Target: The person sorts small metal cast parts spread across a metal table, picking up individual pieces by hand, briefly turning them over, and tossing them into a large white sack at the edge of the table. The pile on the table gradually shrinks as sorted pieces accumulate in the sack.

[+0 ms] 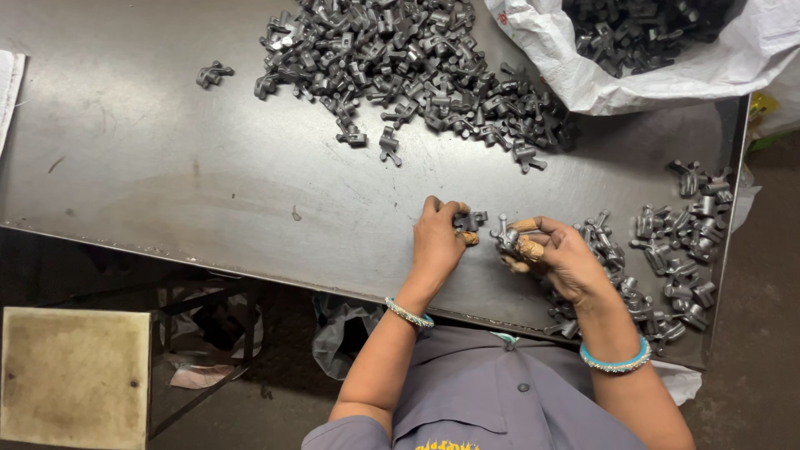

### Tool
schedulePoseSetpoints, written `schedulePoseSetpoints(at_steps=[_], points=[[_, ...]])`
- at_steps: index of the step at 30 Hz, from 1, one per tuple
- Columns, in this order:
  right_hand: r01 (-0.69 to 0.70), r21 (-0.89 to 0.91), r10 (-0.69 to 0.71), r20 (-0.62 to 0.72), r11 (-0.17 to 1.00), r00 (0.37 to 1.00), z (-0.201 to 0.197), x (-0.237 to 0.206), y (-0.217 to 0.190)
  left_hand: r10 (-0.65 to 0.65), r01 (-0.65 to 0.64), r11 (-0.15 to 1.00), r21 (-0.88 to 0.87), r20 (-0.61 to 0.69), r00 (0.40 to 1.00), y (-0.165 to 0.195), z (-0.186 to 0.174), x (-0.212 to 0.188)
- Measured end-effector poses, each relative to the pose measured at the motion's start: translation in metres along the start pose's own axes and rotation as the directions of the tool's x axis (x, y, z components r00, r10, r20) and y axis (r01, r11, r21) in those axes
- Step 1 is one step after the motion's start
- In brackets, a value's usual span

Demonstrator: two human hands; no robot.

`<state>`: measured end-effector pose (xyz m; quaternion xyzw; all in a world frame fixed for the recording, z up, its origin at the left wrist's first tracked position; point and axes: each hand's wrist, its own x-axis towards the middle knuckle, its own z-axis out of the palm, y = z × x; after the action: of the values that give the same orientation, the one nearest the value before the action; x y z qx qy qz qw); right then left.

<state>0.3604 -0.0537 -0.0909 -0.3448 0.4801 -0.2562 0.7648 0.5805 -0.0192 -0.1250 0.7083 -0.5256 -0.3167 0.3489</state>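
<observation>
Head view: my left hand (437, 242) pinches a small grey metal casting (472, 221) at the fingertips, and my right hand (560, 254) curls closed around another casting (505, 236) just beside it, low over the steel table (167, 167). A sorted cluster (679, 250) lies right, the big heap (408, 67) beyond, the white sack (667, 75) of castings top right.

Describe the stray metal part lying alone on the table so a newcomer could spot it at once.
Start at the grey metal table and find the big pile of dark forked metal parts along its far edge. Look left of that pile: one single part lies by itself on bare tabletop. Unlike its neighbours, it touches no other part and is far from the left hand and right hand.
</observation>
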Motion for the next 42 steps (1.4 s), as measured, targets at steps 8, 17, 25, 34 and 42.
schedulePoseSetpoints(at_steps=[8,17,25,34,42], points=[[0.498,0.069,-0.500,0.021,0.865,0.866,-0.025,-0.001,-0.065,-0.011,0.040,0.978,-0.205,0.142,0.990,0.022,0.004,-0.018],[0.302,-0.951,-0.612,0.200,0.066,0.765,0.050,0.004,-0.010,0.022,-0.009,0.964,-0.266,0.048,0.999,0.004,-0.011,-0.025],[0.167,-0.031,-0.167,0.017,0.985,0.986,0.016,0.001,-0.003,0.095,0.135,0.562,-0.816,0.226,0.970,0.000,0.004,-0.022],[0.044,0.089,-0.054,0.110,0.995,0.992,0.006,-0.013,-0.018,0.090,0.146,0.566,-0.811,0.237,0.967,0.020,0.019,-0.015],[0.528,0.089,-0.527,-0.038,0.844,0.849,-0.016,0.002,-0.150,0.163,-0.157,0.926,-0.344,-0.011,0.987,0.083,0.000,0.056]])
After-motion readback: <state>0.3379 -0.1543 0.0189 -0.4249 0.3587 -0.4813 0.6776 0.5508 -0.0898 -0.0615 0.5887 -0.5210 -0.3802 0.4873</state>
